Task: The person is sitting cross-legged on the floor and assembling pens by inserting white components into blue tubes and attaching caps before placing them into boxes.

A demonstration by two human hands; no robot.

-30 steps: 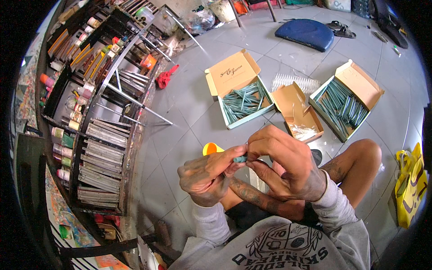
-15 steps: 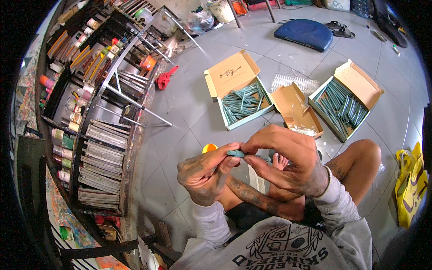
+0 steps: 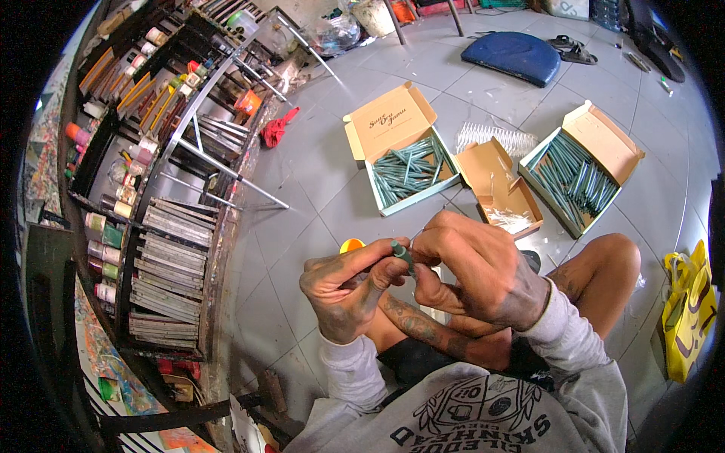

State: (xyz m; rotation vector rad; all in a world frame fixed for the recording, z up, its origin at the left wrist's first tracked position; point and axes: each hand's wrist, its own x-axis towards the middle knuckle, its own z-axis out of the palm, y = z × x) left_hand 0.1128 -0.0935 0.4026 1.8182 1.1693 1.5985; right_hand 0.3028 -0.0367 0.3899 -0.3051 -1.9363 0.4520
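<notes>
A slim green pen-like stick (image 3: 403, 256) is held between both hands in front of my chest, its rounded end tipped up and away from me. My left hand (image 3: 341, 293) pinches it between thumb and fingers from the left. From the other side my right hand (image 3: 483, 273) grips it too, fingers curled in; they cover its lower part. Beyond the hands, many similar green sticks lie in an open cardboard box (image 3: 374, 198), and more fill a second open box (image 3: 563, 213) to the right. A smaller opened box (image 3: 491, 162) between them has white scraps in it.
A yellow cup (image 3: 352, 246) stands just beyond my left hand. Shelves of paint jars and stacked frames (image 3: 168, 275) run along the left, with a metal stand (image 3: 226, 174) beside them. A yellow bag (image 3: 689, 317) lies at right; a blue cushion (image 3: 513, 57) is farther off.
The stick has turned from lying nearly sideways to pointing its end up and away. My right fingers have curled in more tightly, and the foot seen behind them is now hidden.
</notes>
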